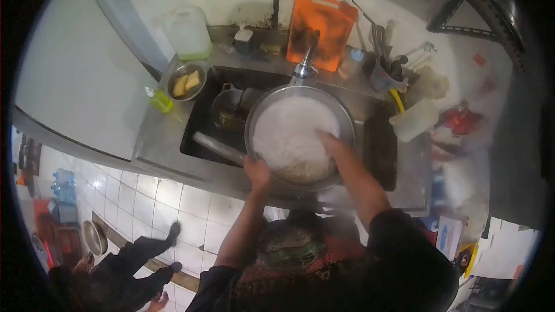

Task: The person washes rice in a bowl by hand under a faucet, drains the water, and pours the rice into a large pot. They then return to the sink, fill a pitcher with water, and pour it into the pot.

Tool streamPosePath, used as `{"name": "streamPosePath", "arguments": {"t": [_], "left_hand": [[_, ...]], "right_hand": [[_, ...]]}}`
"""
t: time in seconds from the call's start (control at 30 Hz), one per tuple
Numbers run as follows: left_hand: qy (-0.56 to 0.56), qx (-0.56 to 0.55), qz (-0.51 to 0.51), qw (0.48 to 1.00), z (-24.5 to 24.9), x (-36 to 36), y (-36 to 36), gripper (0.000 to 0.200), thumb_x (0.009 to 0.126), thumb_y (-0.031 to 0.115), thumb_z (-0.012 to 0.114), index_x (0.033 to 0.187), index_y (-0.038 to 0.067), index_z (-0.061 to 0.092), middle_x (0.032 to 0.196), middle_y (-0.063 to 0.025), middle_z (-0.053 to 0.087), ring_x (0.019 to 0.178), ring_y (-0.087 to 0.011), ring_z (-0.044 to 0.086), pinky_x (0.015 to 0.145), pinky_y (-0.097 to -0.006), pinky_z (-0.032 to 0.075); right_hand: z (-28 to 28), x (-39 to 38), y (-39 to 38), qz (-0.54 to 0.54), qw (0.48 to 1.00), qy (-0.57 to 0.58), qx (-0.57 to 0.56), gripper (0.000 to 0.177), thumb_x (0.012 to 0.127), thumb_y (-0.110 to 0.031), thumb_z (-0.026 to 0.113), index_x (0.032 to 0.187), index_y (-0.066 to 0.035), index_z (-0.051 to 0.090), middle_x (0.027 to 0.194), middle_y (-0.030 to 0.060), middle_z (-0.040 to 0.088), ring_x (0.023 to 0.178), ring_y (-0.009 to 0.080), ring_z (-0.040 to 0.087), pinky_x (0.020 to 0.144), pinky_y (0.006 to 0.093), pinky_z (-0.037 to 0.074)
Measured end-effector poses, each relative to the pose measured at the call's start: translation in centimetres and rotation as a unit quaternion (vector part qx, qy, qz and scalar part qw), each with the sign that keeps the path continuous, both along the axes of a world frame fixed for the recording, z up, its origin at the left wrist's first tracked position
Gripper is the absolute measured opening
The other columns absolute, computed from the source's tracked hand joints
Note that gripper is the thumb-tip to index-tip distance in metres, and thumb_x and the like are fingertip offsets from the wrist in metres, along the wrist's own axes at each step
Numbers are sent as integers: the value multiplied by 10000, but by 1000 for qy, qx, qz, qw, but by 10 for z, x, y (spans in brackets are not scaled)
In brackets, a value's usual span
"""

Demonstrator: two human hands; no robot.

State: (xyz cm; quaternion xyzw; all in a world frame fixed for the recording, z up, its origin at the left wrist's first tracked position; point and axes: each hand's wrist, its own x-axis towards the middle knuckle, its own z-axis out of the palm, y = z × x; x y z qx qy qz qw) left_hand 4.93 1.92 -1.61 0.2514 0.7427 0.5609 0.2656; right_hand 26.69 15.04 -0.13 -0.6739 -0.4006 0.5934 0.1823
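Note:
A large round metal pan (pixel 348 117) sits over the sink, beneath the faucet (pixel 304 70). Milky white water (pixel 295 117) fills much of it, with a pale, grainy mass like rice (pixel 309 170) at the near side. My left hand (pixel 258 171) is closed at the pan's near-left rim, beside a long flat metal handle (pixel 219 149) that points left. Inside the pan, at the right, my right hand (pixel 330 143) reaches into the white contents with fingers stretched out, their tips partly hidden.
Dark pots (pixel 228 107) stand in the sink (pixel 193 145). A bowl of sponges (pixel 186 83), a green soap bottle (pixel 159 100) and a jug (pixel 189 33) are left. An orange cutting board (pixel 321 29) leans behind; utensils (pixel 378 43) stand right. Another person (pixel 130 266) is lower left.

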Motion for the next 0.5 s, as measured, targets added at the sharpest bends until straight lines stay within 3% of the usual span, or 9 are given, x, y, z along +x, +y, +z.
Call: {"name": "streamPosePath", "arguments": {"t": [0.07,0.13,0.2,0.23,0.3,0.33,0.4,0.5], "left_hand": [[4,19,-5,1000,-5,-1,1,177,819,63,516,951,-44,567,796,-110,599,731,-191,537,666,-337,439],[-7,30,-21,999,-21,-4,1,185,804,50,505,958,-33,566,790,-94,593,731,-179,530,657,-335,439],[-33,32,-49,998,-47,-11,-3,198,790,45,498,964,-20,566,784,-79,585,736,-161,525,648,-331,438],[-18,39,-50,998,-53,-11,-4,220,763,46,496,956,-31,570,797,-118,596,750,-220,551,674,-362,444],[12,56,-50,997,-53,-6,-6,266,710,49,492,941,-53,577,822,-197,618,779,-339,605,726,-424,456],[20,48,-64,997,-48,-6,-9,261,710,48,497,939,-50,574,820,-192,617,775,-340,603,719,-423,457],[36,33,-91,995,-38,-6,-18,249,711,46,505,935,-45,568,815,-184,613,767,-340,599,706,-422,458],[79,-52,-59,994,-71,-6,-12,221,715,26,516,922,-38,559,799,-175,609,753,-311,595,682,-405,461]], "right_hand": [[-75,-9,21,-27,995,85,54,570,842,-481,573,1208,-44,577,1137,156,617,1034,266,570,857,398,441],[-54,-36,13,111,987,25,111,706,808,-503,609,1347,-79,443,1306,178,501,1173,343,481,934,501,394],[-21,-88,-26,156,944,-232,177,851,748,-504,672,1417,-124,309,1409,184,361,1241,405,389,962,587,336],[-5,-105,-41,175,895,-355,206,938,717,-504,703,1452,-147,241,1460,188,291,1276,436,343,975,630,307],[29,-118,-50,199,875,-403,181,1036,665,-479,746,1468,-204,152,1490,189,197,1299,468,282,973,672,272],[37,-122,-51,211,864,-425,169,1092,638,-466,767,1477,-233,107,1505,190,150,1310,485,252,972,692,255],[13,-116,-26,200,845,-456,195,1005,651,-398,767,1457,-266,181,1487,185,205,1299,469,284,974,680,268],[-30,-85,17,208,821,-471,246,811,701,-322,733,1399,-279,322,1456,180,277,1267,456,342,971,655,300]]}}
